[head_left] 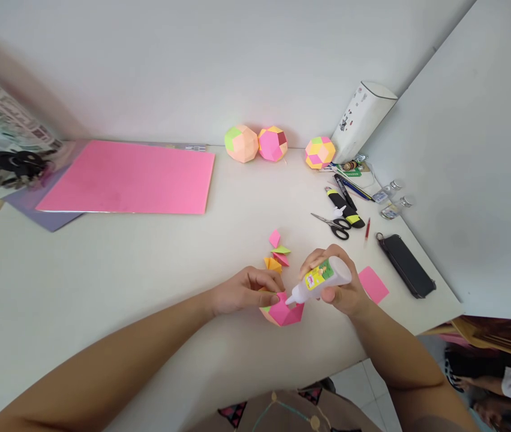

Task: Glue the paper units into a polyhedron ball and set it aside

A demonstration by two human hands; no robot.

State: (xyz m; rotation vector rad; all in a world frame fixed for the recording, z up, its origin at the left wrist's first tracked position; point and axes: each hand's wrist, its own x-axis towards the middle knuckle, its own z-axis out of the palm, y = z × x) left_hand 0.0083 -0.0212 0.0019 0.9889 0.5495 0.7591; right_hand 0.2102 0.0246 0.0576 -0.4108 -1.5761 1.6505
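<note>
My left hand (253,291) is closed on a partly built folded-paper ball (286,315) of pink, green and peach facets, low over the front of the table. In my right hand (348,288) is a white glue bottle (327,273) with a yellow-green label, tilted so its nozzle meets or nearly meets the ball's pink paper; I cannot tell if it touches. Just beyond the left fingers lie several small folded paper pieces: a pink one (274,238), a green one (281,249) and an orange one (273,264) among them.
Three finished paper balls (242,144) stand along the wall. Pink sheets (134,180) lie at left. To the right are scissors (334,225), a box cutter (345,207), a black case (406,265), small glass bottles (394,207) and a pink paper square (373,284). Another person (484,378) is at lower right.
</note>
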